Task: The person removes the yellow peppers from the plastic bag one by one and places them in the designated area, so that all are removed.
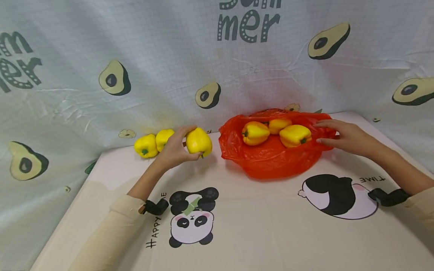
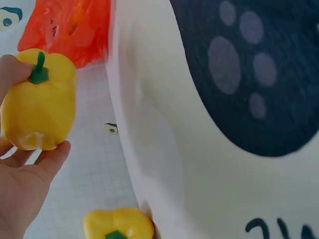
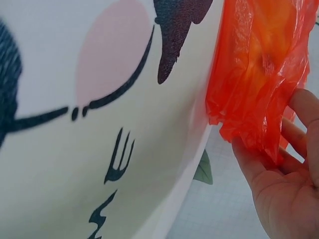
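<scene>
My left hand point(image 1: 173, 151) grips a yellow bell pepper point(image 1: 199, 142) above the table, left of a red plastic bag point(image 1: 271, 165). In the left wrist view, the thumb lies by the green stem of this bell pepper point(image 2: 42, 104) and the fingers hold its other end. The bag lies with its mouth wide and has yellow bell peppers point(image 1: 255, 133) inside. My right hand point(image 1: 352, 138) holds the bag's right side; in the right wrist view, gathered red film point(image 3: 254, 99) runs between thumb and fingers. Two more yellow bell peppers point(image 1: 145, 146) rest left of my left hand, partly hidden by it.
A pale cloth with printed pandas point(image 1: 192, 226) covers the table point(image 1: 251, 233). Behind it hangs a light curtain point(image 1: 162, 56) printed with avocados, close to the bag and peppers. Each wrist carries a small black device point(image 1: 157, 207).
</scene>
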Motion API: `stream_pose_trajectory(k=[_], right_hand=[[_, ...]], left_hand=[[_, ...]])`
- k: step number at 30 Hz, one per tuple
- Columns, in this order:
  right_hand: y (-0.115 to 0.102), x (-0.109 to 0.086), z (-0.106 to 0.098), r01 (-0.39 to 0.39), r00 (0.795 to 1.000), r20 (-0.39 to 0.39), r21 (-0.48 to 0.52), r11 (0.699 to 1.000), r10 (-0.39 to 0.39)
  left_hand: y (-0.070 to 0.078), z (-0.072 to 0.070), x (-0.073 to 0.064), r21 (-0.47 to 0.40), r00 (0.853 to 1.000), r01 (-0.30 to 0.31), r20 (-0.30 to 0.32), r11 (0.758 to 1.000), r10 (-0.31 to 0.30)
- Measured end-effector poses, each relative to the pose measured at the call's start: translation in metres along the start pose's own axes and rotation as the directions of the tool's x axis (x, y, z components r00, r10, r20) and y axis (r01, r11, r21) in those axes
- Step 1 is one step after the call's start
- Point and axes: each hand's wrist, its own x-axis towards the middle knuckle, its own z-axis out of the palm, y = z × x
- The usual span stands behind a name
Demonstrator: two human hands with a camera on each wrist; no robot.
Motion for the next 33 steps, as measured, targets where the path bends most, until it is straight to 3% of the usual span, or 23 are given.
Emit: stream_pose_trajectory(k=[6,12,24,33], right_hand=[[0.0,0.0,-0.001,0.003,1.0,0.0,-0.014,1.0,-0.003],[-0.002,0.001,-0.002,0.016,1.0,-0.007,-0.01,1.0,-0.016],[-0.008,0.008,-0.006,0.035,0.999,-0.007,0.004,0.999,-0.035],[-0.008,0.006,-0.005,0.02,1.0,-0.002,0.001,1.0,-0.02]], left_hand=[[-0.002,-0.001,0.008,0.103,0.999,-0.045,0.022,0.994,0.043],[-0.001,-0.012,0.019,0.159,0.997,-0.072,0.033,0.985,0.067],[-0.011,-0.031,0.036,0.227,0.992,-0.016,0.125,0.974,-0.013],[-0.021,-0.028,0.04,0.294,0.987,-0.064,0.159,0.954,0.018]])
